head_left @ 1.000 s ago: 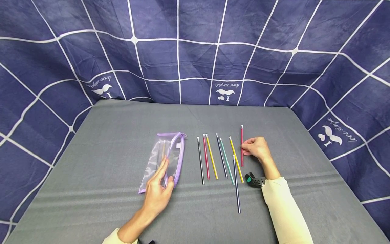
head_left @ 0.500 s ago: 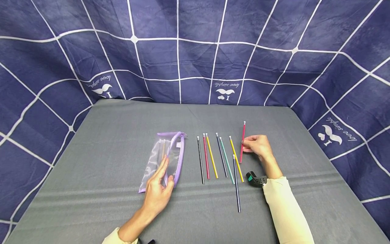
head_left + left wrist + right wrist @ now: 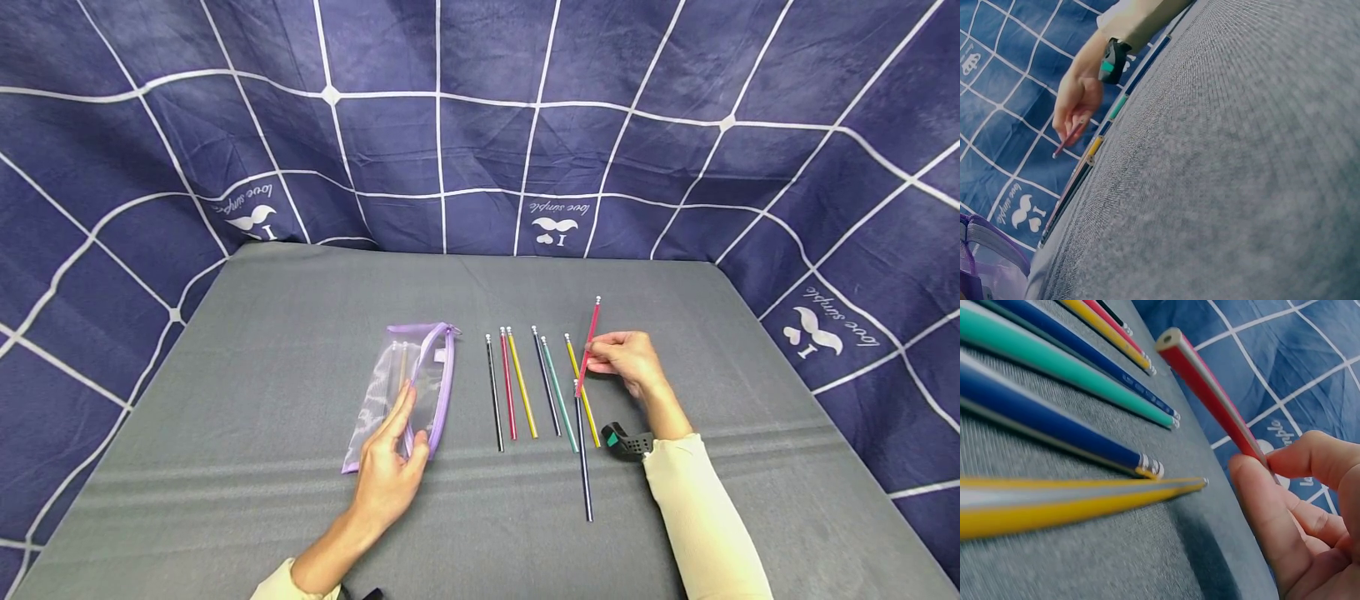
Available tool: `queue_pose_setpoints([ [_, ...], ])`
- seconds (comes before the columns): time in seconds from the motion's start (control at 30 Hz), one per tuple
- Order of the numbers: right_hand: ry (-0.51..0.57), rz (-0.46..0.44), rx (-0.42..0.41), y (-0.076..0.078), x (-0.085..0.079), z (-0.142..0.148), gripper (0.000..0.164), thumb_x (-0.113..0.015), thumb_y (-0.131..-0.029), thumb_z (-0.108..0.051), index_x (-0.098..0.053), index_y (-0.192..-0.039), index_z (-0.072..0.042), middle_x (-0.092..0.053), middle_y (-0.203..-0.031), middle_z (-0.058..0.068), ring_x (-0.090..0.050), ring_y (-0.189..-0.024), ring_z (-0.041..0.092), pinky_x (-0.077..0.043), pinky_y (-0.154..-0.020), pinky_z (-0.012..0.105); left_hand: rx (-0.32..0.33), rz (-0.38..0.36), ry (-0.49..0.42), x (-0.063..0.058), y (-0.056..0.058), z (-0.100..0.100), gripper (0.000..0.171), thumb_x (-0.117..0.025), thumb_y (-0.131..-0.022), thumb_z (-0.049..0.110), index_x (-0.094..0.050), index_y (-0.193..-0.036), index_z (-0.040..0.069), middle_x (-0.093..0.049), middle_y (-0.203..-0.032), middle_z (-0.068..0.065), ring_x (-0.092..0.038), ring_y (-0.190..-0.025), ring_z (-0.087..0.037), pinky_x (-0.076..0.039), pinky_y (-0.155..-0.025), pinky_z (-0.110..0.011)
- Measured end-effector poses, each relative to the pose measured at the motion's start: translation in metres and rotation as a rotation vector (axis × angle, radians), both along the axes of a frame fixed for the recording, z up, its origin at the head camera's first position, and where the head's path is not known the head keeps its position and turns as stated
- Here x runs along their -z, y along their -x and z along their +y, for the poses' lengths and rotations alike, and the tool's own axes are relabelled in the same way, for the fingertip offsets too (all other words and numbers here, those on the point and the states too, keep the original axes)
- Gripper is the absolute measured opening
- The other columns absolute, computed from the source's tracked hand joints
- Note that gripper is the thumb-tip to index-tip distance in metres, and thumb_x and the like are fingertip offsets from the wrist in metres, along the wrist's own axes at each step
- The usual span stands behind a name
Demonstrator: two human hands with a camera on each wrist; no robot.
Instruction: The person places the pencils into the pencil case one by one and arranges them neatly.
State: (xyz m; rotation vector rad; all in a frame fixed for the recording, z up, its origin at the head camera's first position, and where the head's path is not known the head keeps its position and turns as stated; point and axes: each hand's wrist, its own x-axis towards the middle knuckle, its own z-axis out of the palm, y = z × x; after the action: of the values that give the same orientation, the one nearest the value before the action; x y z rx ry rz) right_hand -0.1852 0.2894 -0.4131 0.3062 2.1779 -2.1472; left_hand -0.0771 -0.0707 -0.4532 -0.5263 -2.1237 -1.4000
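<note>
My left hand [image 3: 390, 475] rests with straight fingers on a see-through mesh pencil case [image 3: 448, 367] with purple trim. Pencils show faintly through its mesh. Thumb and fingertips of my right hand [image 3: 630, 362] pinch a red pencil [image 3: 594, 321] near its middle. In the right wrist view this red pencil [image 3: 1213, 397] is raised above the table, its unsharpened end towards the camera. Below it lie a yellow pencil [image 3: 590, 412] and a dark blue pencil [image 3: 585, 467], whose eraser end is beside the yellow one. In the left wrist view the case [image 3: 1000, 244] fills the lower left corner.
Left of those lie a green pencil [image 3: 559, 392], another dark blue pencil [image 3: 547, 379], a second yellow pencil [image 3: 522, 383], a second red pencil [image 3: 507, 387] and a black pencil [image 3: 494, 396]. They rest on a grey cloth-covered table [image 3: 262, 350]. A blue checked curtain [image 3: 480, 150] surrounds its far sides.
My right hand has lifted the red pencil off the table and carried it left, tilting it, over the yellow and dark blue pencils. The left hand has stayed on the case.
</note>
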Motion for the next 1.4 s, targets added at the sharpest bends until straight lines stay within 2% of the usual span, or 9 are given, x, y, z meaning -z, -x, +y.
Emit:
queue_pose_setpoints([
  [0.3,0.082,-0.008,-0.027,-0.001,0.002,-0.008,0.012,-0.056,-0.086,0.014,-0.063,-0.088,0.005,-0.07,-0.072,0.005,-0.069,-0.063,0.01,-0.058,-0.063,0.022,0.001,0.001,0.003,0.0,0.0,0.0,0.059,-0.06,-0.076,-0.016,-0.051,-0.134,-0.015,-0.05,-0.14,-0.028,-0.048,-0.128,-0.04,-0.028,-0.111,-0.016],
  [0.6,0.092,-0.025,-0.05,-0.001,0.006,-0.016,0.009,-0.056,-0.087,0.013,-0.059,-0.095,0.01,-0.069,-0.07,0.005,-0.068,-0.059,0.01,-0.058,-0.061,0.021,-0.008,-0.011,0.013,0.0,-0.001,0.001,0.06,-0.061,-0.076,-0.015,-0.051,-0.135,-0.014,-0.051,-0.14,-0.028,-0.05,-0.125,-0.044,-0.028,-0.111,-0.015],
  [0.93,0.14,-0.034,-0.08,-0.002,0.007,-0.025,0.013,-0.057,-0.087,0.013,-0.063,-0.087,0.002,-0.07,-0.07,0.006,-0.069,-0.059,0.012,-0.058,-0.059,0.022,0.0,-0.01,0.005,0.001,-0.001,0.001,0.061,-0.061,-0.076,-0.016,-0.05,-0.135,-0.014,-0.05,-0.141,-0.028,-0.049,-0.126,-0.044,-0.028,-0.111,-0.015],
  [1.23,0.154,-0.045,-0.104,-0.003,0.003,-0.035,0.01,-0.057,-0.088,0.013,-0.058,-0.096,0.008,-0.07,-0.071,0.006,-0.069,-0.059,0.012,-0.058,-0.059,0.022,-0.006,0.001,0.009,0.002,0.0,0.0,0.06,-0.061,-0.075,-0.017,-0.05,-0.135,-0.015,-0.049,-0.141,-0.028,-0.046,-0.13,-0.034,-0.028,-0.111,-0.016],
  [1.4,0.167,-0.046,-0.112,-0.003,0.003,-0.04,0.01,-0.056,-0.088,0.013,-0.061,-0.093,0.005,-0.07,-0.071,0.007,-0.069,-0.059,0.012,-0.058,-0.059,0.022,0.0,-0.005,0.002,0.002,0.001,0.0,0.061,-0.061,-0.076,-0.017,-0.05,-0.135,-0.014,-0.049,-0.142,-0.028,-0.046,-0.131,-0.032,-0.028,-0.111,-0.016],
])
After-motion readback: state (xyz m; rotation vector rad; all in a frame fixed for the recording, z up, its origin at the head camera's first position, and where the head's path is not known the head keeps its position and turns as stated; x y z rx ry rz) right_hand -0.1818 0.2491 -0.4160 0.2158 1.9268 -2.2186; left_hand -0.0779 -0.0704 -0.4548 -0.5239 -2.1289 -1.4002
